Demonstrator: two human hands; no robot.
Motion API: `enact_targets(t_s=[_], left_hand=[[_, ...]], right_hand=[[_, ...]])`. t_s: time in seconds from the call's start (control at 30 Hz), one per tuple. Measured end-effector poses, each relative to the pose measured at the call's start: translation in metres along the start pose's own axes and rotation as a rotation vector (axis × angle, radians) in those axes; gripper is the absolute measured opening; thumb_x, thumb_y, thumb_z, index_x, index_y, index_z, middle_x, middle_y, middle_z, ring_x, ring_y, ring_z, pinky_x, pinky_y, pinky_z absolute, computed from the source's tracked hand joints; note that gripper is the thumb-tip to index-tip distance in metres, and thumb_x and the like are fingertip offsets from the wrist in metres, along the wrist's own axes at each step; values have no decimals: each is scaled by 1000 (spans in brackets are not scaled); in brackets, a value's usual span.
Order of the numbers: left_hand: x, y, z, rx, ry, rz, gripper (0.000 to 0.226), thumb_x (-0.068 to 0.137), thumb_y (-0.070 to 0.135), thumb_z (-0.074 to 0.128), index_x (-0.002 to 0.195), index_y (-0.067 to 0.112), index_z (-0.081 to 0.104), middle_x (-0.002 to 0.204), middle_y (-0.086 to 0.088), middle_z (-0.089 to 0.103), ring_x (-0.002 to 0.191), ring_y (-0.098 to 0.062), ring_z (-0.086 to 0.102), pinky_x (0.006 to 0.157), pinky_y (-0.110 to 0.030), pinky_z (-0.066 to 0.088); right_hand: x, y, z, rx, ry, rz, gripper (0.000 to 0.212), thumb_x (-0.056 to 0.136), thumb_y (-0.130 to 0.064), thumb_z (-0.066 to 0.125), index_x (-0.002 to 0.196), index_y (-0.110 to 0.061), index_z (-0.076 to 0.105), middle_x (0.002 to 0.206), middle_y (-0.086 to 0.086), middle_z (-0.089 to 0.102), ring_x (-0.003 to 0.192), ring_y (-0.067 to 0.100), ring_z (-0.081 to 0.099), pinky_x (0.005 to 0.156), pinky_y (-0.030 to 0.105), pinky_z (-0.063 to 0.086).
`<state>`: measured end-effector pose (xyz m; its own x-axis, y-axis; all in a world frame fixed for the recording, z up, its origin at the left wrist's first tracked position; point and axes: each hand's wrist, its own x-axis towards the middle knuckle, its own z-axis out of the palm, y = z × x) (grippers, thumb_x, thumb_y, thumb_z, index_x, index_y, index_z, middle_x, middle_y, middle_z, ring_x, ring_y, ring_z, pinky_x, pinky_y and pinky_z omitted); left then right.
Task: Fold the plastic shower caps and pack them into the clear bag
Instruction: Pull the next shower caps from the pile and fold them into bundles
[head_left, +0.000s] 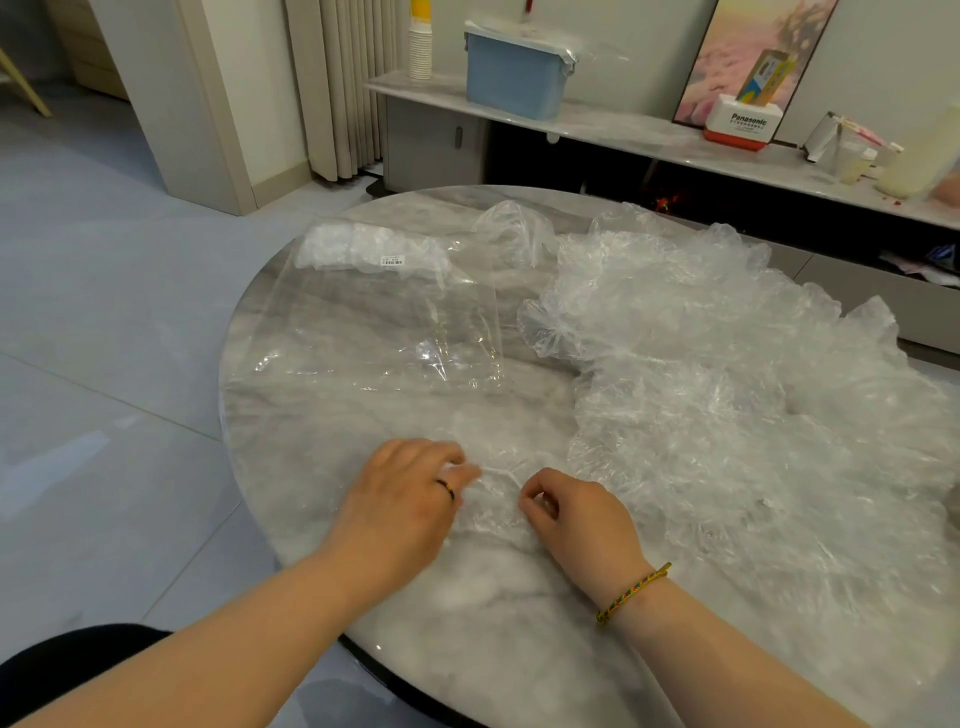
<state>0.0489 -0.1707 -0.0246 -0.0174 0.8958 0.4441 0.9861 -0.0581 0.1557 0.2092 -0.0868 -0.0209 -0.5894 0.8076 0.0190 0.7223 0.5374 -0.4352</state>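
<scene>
The right hand (582, 514) has a narrow grip: its fingers are curled in and the thumb and forefinger pinch a bit of the shower cap (493, 501). The left hand (405, 493), with a ring on one finger, lies on the same cap with lightly bent fingers. Its thumb is hidden, so I cannot tell if this grip pinches the plastic or only presses it down. The cap lies crumpled and low on the bench (493, 623), close to the near edge, between the two hands. The edge stretched between them runs from left to right before the person.

To the right, a big loose pile of caps (727, 389) covers much of the bench and almost touches the right hand. The clear bag (374, 332) lies flat at the far left, well apart from the hands, with its long axis pointing away from the person. Some folded caps (358, 247) sit inside at its far end, beside a small barcode label (392, 260)
</scene>
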Motion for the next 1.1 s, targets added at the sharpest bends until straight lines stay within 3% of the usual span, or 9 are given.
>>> enact_targets(t_s=[0.17,0.27,0.4,0.5,0.6,0.7,0.8,0.93,1.1], left_hand=[[-10,3,17,92,-428,147,49,93,35,27,104,18,72,111,2,68,105,-15,64,107,-31,13],[-11,1,16,84,-593,43,71,100,41,0,114,17,65,116,4,66,112,-9,58,104,-30,22],[-5,5,11,41,-561,16,91,82,58,-18,141,7,29,149,-1,19,134,-4,9,108,-22,-2],[-2,4,12,91,-477,80,98,78,63,-25,141,8,27,150,-2,18,140,-9,10,108,-17,-10],[-8,-1,18,80,-568,176,102,42,69,-45,130,23,-23,136,11,-31,115,-3,-45,90,-13,-37],[-4,0,15,75,-648,243,105,35,70,-47,127,25,-28,131,12,-36,108,-2,-50,87,-13,-38],[-8,-2,17,41,-564,135,105,51,76,-35,136,19,-15,142,7,-25,124,-7,-38,96,-13,-31],[-6,-6,6,46,-532,93,77,93,58,3,111,21,68,120,6,63,116,-7,55,101,-24,24],[-5,-5,-1,-44,-422,100,52,65,42,34,91,24,75,97,12,71,91,-4,67,89,-23,45]], right_hand=[[0,-4,2,-76,-2,-4,25,91,-12,45,116,-14,49,85,-6,50,75,17,52,58,20,37],[-1,0,12,-175,289,-216,35,69,-6,40,100,-18,50,87,-1,63,74,15,58,62,20,45],[-8,-4,21,-181,283,-461,25,90,-23,33,106,-18,51,106,4,68,107,16,50,95,31,33],[-13,-3,27,-293,100,-393,62,99,-44,8,113,-13,61,115,3,66,109,17,61,99,28,31],[-13,5,26,-314,-37,-312,60,98,-50,6,123,-14,46,123,3,62,115,15,56,103,25,26],[-11,11,23,-306,-94,-263,60,97,-52,4,124,-15,43,125,2,60,116,14,56,104,26,25],[-9,10,23,-324,-88,-306,66,97,-51,2,121,-17,52,122,0,62,112,12,59,100,24,31],[-2,8,14,-263,33,-373,49,85,-46,31,90,-22,74,101,-6,71,90,7,69,72,17,52],[5,6,6,-167,119,-347,37,62,-24,35,68,-23,72,71,-11,71,59,6,67,44,13,47]])
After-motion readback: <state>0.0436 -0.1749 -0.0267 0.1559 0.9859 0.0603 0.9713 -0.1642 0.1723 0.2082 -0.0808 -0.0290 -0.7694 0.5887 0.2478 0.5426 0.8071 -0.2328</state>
